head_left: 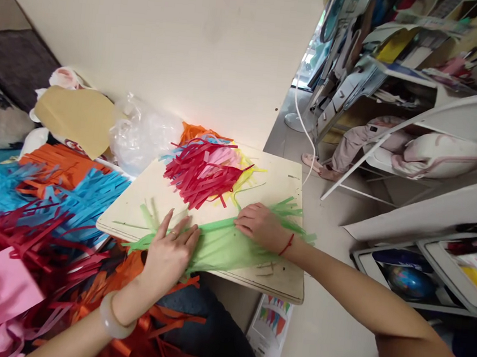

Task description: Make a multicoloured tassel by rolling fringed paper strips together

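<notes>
A sheet of green tissue paper [231, 250] with fringed ends lies across a small cream table [281, 177]. My left hand [170, 251], with a ring and a pale bangle, rests on the paper's left part, fingers stretched and apart. Curled fingers of my right hand [261, 224] pinch the sheet's folded upper edge, a darker green strip. Just beyond the paper sits a pile of tissue tassels, with a red tassel [204, 178] on top and pink, yellow, blue and orange ones around it.
Fringed tissue in blue [100, 192], orange, red and pink [0, 290] heaps up at the left. A clear plastic bag [141, 134] and tan paper [77, 116] lie behind it. A printed packet [269, 329] is on the floor; a white chair [453, 119] stands at right.
</notes>
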Motion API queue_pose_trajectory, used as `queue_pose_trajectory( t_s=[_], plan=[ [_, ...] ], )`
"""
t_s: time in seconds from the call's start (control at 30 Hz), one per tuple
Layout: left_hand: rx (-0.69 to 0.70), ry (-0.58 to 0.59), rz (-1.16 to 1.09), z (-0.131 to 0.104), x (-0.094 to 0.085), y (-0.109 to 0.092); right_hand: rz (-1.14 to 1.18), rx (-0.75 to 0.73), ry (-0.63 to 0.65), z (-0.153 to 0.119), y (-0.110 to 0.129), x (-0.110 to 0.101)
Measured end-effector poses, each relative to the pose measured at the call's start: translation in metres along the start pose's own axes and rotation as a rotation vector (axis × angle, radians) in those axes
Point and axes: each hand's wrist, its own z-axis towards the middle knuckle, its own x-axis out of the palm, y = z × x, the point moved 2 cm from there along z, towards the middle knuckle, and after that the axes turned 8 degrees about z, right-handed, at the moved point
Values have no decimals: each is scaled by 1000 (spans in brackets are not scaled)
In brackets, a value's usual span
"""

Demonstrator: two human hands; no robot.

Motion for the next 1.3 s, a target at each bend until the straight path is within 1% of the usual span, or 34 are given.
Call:
queue_pose_trajectory(
  t_s=[0.1, 0.2, 0.3, 0.4, 0.47, 0.63, 0.8, 0.87, 0.9, 0.93, 0.97, 1.03, 1.1, 1.13, 1.2, 1.3],
  plan=[
    [-112, 4, -128, -1, 1, 12, 207, 180, 2, 3, -8, -6],
    [-223, 50, -282, 3, 3, 22, 290, 319, 27, 8, -7, -10],
    [-238, 125, -359, 8, 5, 27, 264, 399, 54, 14, -2, -13],
    [-230, 174, -332, 12, 5, 29, 209, 456, 63, 16, 3, -13],
    [-225, 183, -290, 15, 6, 29, 185, 476, 73, 17, 4, -13],
    [-202, 184, -183, 20, 7, 27, 141, 479, 158, 21, 5, -14],
    [-167, 247, -98, 26, 8, 24, 31, 481, 272, 27, 10, -19],
    [-142, 233, -62, 27, 6, 22, -46, 470, 281, 28, 14, -20],
    [-111, 212, -57, 27, 5, 20, -89, 455, 255, 28, 18, -20],
    [-68, 185, -62, 27, 5, 18, -126, 417, 213, 27, 23, -18],
    [-19, 162, -77, 26, 4, 16, -151, 349, 162, 26, 29, -15],
    [61, 142, -113, 23, 4, 12, -154, 147, 71, 21, 44, -6],
    [85, 150, -128, 20, 5, 10, -126, -19, 33, 14, 56, 5],
    [89, 157, -127, 19, 5, 10, -122, -46, 29, 9, 59, 9],
    [97, 169, -124, 18, 4, 10, -136, 3, 33, 0, 58, 13],
    [111, 185, -147, 22, 1, 14, -173, 159, 53, -11, 45, 6]
  ],
)
